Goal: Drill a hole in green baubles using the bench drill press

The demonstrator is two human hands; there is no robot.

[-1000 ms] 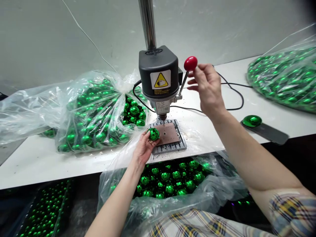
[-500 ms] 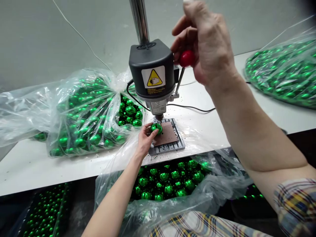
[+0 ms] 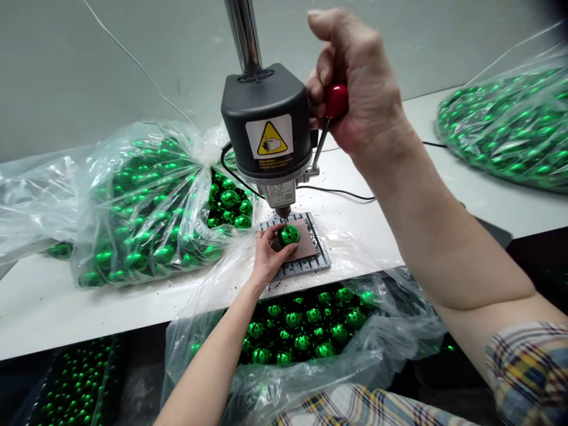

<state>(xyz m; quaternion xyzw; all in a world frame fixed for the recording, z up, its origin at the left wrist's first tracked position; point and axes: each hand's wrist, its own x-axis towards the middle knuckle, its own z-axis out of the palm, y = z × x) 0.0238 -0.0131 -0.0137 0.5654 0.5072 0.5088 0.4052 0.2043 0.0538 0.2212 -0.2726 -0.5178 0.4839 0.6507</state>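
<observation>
Green ball (image 3: 290,235) has moved beneath the drill (image 3: 267,127).

Plain grey-green wall (image 3: 168,35), softly lit — white worktop (image 3: 48,307) set along it — dark beneath front edge.

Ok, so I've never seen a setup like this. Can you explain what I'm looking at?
Sure. You're looking forward and down from a camera on the person's head. The dark-topped machine in the middle looks like a small drill press, with a warning sticker on its front. The right hand is curled around the red knob of its lever. The left hand holds a shiny green ball over a brown board, under the machine's tip; I can't tell if they touch. On the white table are clear bags of green balls, one at left and one at right.
</observation>
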